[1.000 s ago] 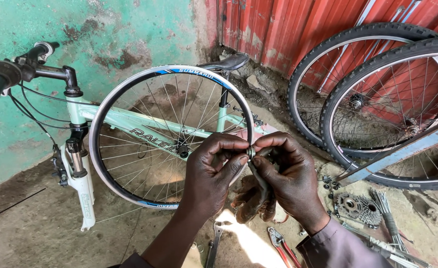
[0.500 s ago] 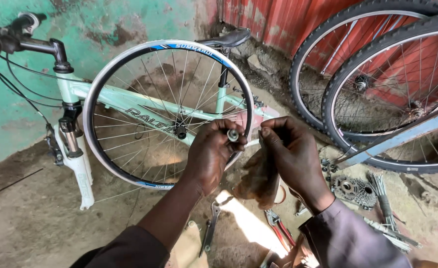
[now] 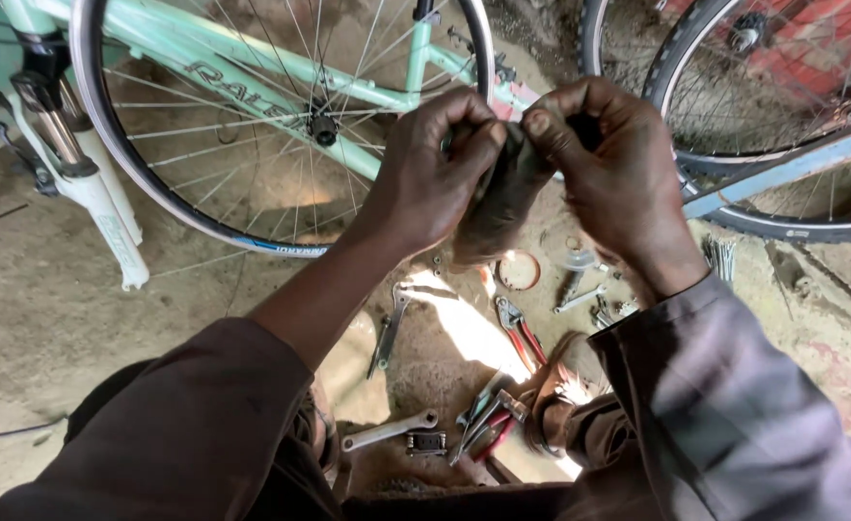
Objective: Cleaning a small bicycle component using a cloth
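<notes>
My left hand (image 3: pixel 432 174) and my right hand (image 3: pixel 613 169) are raised together in front of me. Both pinch a dirty brown rag (image 3: pixel 498 207) that hangs between them. The rag covers whatever small part is inside it, so I cannot see it. Behind my hands stands a mint-green bicycle frame (image 3: pixel 252 68) with a spoked wheel (image 3: pixel 281 125) leaning on it. Its white suspension fork (image 3: pixel 97 207) stands at the left.
On the dirt ground below my hands lie a wrench (image 3: pixel 387 333), red-handled pliers (image 3: pixel 520 328), another spanner (image 3: pixel 390 430), a ring (image 3: pixel 519 270) and small metal parts. Two more bicycle wheels (image 3: pixel 772 116) and a blue frame tube (image 3: pixel 782 169) stand at the right.
The view has dropped towards the ground and my hands now look closer. The small metal part seen between my fingers earlier is now wrapped in the rag.
</notes>
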